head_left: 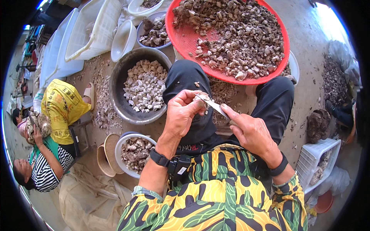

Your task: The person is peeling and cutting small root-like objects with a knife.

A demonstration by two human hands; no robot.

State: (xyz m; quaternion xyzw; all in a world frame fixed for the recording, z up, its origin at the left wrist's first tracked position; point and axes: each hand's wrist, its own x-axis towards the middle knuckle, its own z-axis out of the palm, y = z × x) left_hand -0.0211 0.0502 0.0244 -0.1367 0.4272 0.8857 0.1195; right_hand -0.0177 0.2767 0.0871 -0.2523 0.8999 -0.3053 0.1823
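At the left we see a yellow sack [63,106] with printed characters on it, bulging and resting on the lap of a person in a striped shirt [46,169]; behind it stand white plastic crates [90,29], and a white basket [318,161] sits at the lower right. Our left hand [181,113] is closed around a small brownish piece [201,96], holding it above the black trouser knee [185,77]. Our right hand [250,131] grasps a thin knife [216,107]; its blade runs from lower right up to upper left, with the tip touching the piece. Just beyond the knees is a red round tray [185,38] heaped with dark pieces, beside it a metal basin [119,92] of pale pieces, and a white bowl [121,144] near our left wrist.
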